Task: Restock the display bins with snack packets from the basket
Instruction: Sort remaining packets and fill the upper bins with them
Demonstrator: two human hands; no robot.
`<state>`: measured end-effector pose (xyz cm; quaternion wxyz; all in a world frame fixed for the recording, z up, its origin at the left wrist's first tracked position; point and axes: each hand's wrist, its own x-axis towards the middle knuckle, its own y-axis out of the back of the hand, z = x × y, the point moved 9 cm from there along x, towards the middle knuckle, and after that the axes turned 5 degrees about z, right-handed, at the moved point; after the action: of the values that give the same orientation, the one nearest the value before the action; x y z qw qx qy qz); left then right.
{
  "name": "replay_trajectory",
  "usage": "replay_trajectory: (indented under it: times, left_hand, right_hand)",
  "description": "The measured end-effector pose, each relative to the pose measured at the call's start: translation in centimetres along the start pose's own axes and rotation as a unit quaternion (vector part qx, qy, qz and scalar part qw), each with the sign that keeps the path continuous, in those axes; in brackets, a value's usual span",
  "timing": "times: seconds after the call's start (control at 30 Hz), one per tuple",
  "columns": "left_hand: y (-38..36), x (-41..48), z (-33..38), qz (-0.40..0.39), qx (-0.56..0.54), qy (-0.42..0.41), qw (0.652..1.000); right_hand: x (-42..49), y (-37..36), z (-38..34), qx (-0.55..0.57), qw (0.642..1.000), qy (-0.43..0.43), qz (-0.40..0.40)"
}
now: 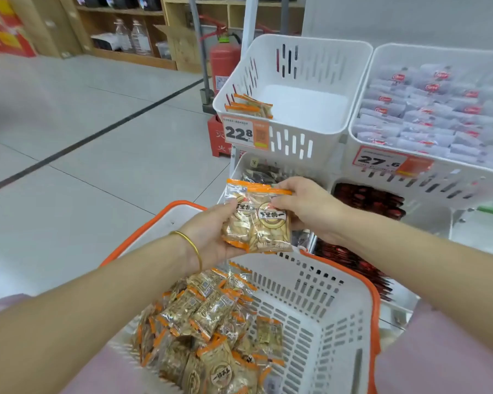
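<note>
Snack packets (pixel 258 220) gripped both hands, above basket (pixel 319 302) rim.

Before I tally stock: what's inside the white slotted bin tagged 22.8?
White slotted bin: a few orange-edged snack packets in its near-left corner; remaining visible floor bare.

basket (pixel 319 294) nearest — display bins (pixel 305 143) behind it, fire extinguisher (pixel 224 64) further left.
</note>
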<state>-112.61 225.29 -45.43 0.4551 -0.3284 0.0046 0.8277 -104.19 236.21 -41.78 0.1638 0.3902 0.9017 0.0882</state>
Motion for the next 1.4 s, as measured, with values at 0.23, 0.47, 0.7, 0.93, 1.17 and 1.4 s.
replay_trajectory:
  times: [0.23,0.47,0.7,0.93,1.17,1.4]
  left_hand:
    - [-1.6,2.1,1.9,-0.078,0.073,-0.045,0.993]
    - [-2.9,3.1,2.9,-0.107,0.1,-0.117,0.982]
    - [-4.4,2.5,8.1,-0.104,0.207,-0.23,0.945]
    - [-2.6,3.1,11.8,0.049,0.281,-0.308,0.908]
    - [-0.5,4.0,13.7,0.089,0.286,-0.309,0.903]
    - [-0.2,5.0,12.7,0.084,0.299,-0.274,0.91]
  right_hand:
    - [2.9,1.0,-1.7,0.056,0.998,0.016,0.006]
    - [2.5,2.0,-3.3,-0.006,0.996,0.074,0.057]
    - [2.0,2.8,-4.8,0.041,0.995,0.016,-0.09]
    - [4.2,5.2,-9.5,0.064,0.992,0.112,0.012]
    - [11.9,11.6,-14.2,-0.116,0.95,0.172,0.233]
    - [17.3,7.3,-9.0,-0.301,0.947,0.039,0.102]
